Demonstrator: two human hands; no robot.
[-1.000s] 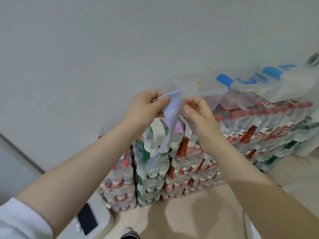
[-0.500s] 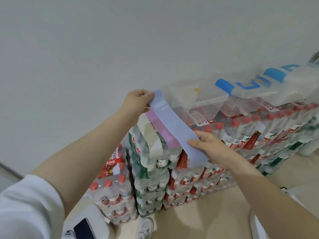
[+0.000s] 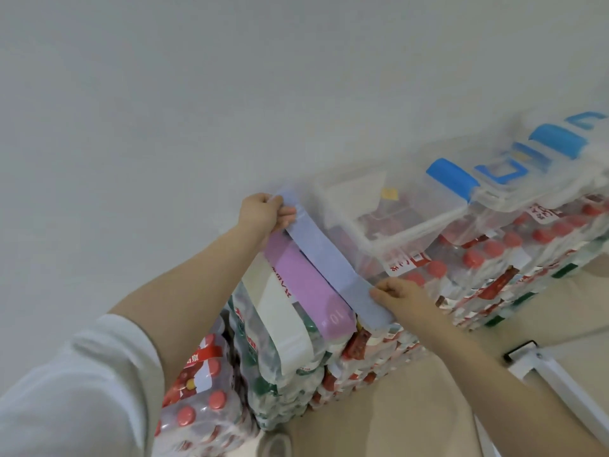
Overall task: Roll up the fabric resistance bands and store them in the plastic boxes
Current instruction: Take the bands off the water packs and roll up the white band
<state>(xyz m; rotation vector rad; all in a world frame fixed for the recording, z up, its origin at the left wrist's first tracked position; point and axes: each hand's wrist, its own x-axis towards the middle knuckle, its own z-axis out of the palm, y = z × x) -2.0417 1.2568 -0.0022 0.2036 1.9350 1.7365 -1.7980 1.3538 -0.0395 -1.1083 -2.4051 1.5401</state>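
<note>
Fingers of both hands pinch blue band point(image 3: 324, 255) ends | box point(image 3: 392, 212) contents blurred

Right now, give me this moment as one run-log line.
phase: laying band flat | left hand: grips far end of blue band | right hand: pinches near end | purple band, white band: flat alongside | box: open

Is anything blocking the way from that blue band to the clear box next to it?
Nothing visible. Both hands hold the blue band flat right beside the nearest box, whose lid looks open. The band is not yet rolled.
</note>
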